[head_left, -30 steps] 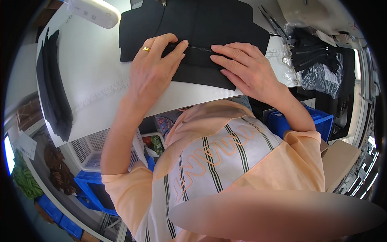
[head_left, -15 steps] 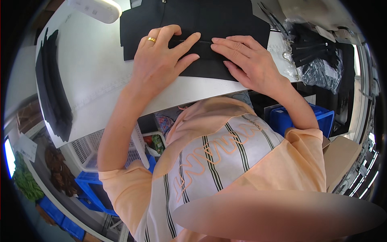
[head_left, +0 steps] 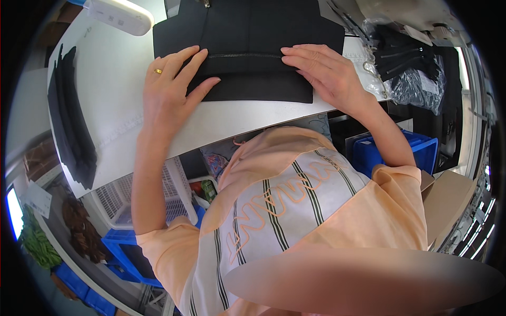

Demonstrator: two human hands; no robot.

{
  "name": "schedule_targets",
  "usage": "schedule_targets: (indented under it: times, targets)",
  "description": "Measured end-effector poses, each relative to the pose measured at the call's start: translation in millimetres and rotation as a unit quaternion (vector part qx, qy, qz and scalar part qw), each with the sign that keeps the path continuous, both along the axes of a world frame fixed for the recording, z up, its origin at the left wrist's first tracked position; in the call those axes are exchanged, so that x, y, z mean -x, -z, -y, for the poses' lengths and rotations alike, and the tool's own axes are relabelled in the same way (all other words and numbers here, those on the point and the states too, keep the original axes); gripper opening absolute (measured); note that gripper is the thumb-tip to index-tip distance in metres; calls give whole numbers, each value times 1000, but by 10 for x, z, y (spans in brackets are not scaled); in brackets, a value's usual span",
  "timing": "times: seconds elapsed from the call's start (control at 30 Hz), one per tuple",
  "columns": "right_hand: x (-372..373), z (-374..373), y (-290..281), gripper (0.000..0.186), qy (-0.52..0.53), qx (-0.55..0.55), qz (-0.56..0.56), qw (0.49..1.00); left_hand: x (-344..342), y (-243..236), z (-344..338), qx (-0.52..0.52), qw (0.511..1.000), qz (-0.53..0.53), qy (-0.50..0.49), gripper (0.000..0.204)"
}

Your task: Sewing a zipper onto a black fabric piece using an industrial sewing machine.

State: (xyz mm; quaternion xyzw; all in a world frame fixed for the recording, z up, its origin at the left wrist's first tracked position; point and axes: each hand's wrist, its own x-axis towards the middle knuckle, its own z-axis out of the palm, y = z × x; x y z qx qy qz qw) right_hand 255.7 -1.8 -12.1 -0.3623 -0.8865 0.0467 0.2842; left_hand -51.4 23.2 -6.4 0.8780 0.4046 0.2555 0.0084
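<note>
A black fabric piece (head_left: 253, 88) lies on the white table with its lower strip near the front edge. Across it runs a black zipper (head_left: 245, 55), its teeth showing between my hands. My left hand (head_left: 176, 87) rests on the left part of the fabric, fingers stretched out and thumb apart, a gold ring on one finger. At the zipper's right end my right hand (head_left: 324, 71) lies with fingers extended close together, fingertips on the cloth and thumb below them. Neither hand visibly grips the fabric. The sewing machine's metal foot (head_left: 205, 3) shows at the top edge.
Black fabric strips (head_left: 71, 121) are stacked on the table's left side. A white device (head_left: 121, 16) juts in at upper left. Scissors (head_left: 348, 18) and bagged black zippers (head_left: 403, 63) lie at right. Below the table are a white basket (head_left: 126, 197) and blue crates (head_left: 392, 152).
My left hand has slid left and slightly down along the fabric, exposing more zipper. My right hand has shifted only slightly. The fabric lies a little further left.
</note>
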Motion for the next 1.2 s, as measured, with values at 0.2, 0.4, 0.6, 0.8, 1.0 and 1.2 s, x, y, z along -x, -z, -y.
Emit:
schedule_targets:
  times: [0.2,0.4,0.6,0.8,1.0,1.2]
  targets:
    - [-157,-51,-85,37,-37,5,32,999,-65,-32,147,-19,999,-44,-2,42]
    - [-198,82,-184,38,-35,26,91,995,-129,-112,165,68,997,0,47,61]
    - [-140,-178,-225,23,-29,50,78,995,-346,-230,159,74,995,-40,60,69]
    - [-63,-548,-536,17,40,225,-37,973,-574,-352,-329,274,962,15,-14,47]
    - [-34,-460,-662,21,137,60,-142,979,-552,-386,-605,532,843,78,-18,29]
    - [-154,-336,-506,24,137,-152,-133,970,-537,-360,-675,576,799,172,-19,34]
